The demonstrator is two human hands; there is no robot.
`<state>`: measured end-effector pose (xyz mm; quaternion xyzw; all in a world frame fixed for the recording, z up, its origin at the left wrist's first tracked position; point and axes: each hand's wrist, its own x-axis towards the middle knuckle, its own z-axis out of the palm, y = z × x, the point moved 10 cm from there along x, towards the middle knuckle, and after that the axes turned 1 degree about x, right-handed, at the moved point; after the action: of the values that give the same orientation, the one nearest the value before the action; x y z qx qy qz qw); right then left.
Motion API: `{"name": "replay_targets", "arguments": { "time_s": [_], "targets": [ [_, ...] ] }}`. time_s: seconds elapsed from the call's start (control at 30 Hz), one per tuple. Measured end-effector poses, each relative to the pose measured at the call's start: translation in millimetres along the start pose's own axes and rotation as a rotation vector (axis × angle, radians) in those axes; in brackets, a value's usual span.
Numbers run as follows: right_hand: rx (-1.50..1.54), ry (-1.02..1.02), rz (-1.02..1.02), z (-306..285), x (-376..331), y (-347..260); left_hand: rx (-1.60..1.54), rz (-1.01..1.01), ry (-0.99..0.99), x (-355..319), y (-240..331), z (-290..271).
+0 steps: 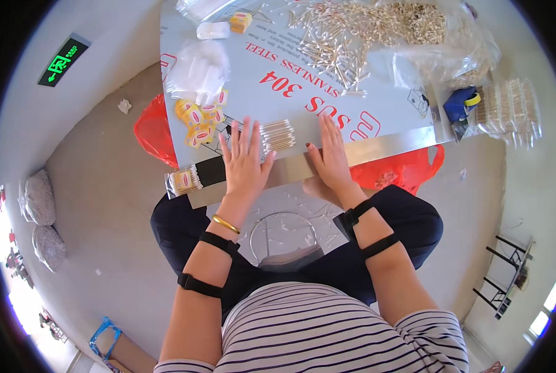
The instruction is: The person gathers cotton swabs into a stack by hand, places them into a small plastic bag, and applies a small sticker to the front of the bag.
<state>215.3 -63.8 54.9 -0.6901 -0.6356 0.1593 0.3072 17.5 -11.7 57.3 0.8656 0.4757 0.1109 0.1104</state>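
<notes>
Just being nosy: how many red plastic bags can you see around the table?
2: one red bag left of the table, one red bag beneath its near edge; more may be hidden.

Striped shirt (327, 329), red bags (150, 130)

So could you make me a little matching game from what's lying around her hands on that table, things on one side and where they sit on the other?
Things:
1. neat bundle of cotton swabs
2. loose heap of swabs
3. small yellow packets
4. blue tape dispenser

Places:
A. right end of the table
B. between the left hand and the right hand
C. left of the left hand
D. far side, by clear plastic bags

Pairs: 1-B, 2-D, 3-C, 4-A
</notes>
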Motion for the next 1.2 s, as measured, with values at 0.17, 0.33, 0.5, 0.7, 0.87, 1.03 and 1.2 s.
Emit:
{"name": "replay_targets", "arguments": {
  "time_s": [0.17, 0.33, 0.5, 0.7, 0.87, 1.03, 1.2],
  "targets": [
    [-0.210, -0.131, -0.162, 21, 8, -17, 0.092, -0.101, -0.033, -14, -28, 18],
    [-0.286, -0.189, -0.217, 29, 16, -16, 0.100, -0.076, -0.071, -9, -21, 30],
    [-0.287, -0.221, -0.221, 36, 16, -16, 0.070, -0.076, -0.026, -6, -16, 34],
    [-0.431, -0.232, -0.210, 51, 12, -15, 0.156, -0.050, -0.027, -4, -7, 34],
    [-0.436, -0.247, -0.208, 57, 11, -18, 0.149, -0.055, -0.053, -3, -7, 36],
    [-0.444, -0.272, -0.205, 61, 12, -19, 0.167, -0.058, -0.048, -2, -8, 36],
    [-0.457, -0.291, -0.202, 64, 11, -20, 0.155, -0.066, -0.107, -1, -8, 37]
  ]
}}
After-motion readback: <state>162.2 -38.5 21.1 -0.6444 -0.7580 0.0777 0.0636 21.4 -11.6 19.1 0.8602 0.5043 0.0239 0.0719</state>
